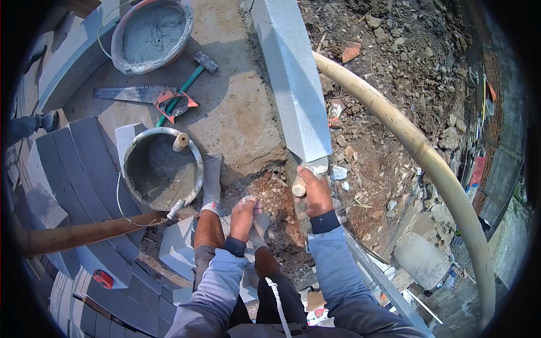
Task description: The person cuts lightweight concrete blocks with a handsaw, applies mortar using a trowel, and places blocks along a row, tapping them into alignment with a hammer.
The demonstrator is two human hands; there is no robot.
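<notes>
My right hand (316, 194) is wrapped around the round wooden handle of a trowel (299, 188); its blade is mostly hidden. It is at the near end of a long pale lightweight block (296, 96) set along the wall edge. My left hand (243, 218) is closed, with fingers curled in, above reddish rubble; whether anything is in them I cannot make out. Left of it stands a bucket (128, 169) with grey mortar inside and a wooden handle (180, 142) sticking up at its rim.
A mortar basin (121, 56), a handsaw (132, 94) and a hammer (194, 76) lie on the slab. Stacked blocks (84, 169) and a red tape measure (103, 278) are at left. A bamboo pole (394, 121) curves across the right, over rubble far below. Another person's foot (49, 120) shows at left.
</notes>
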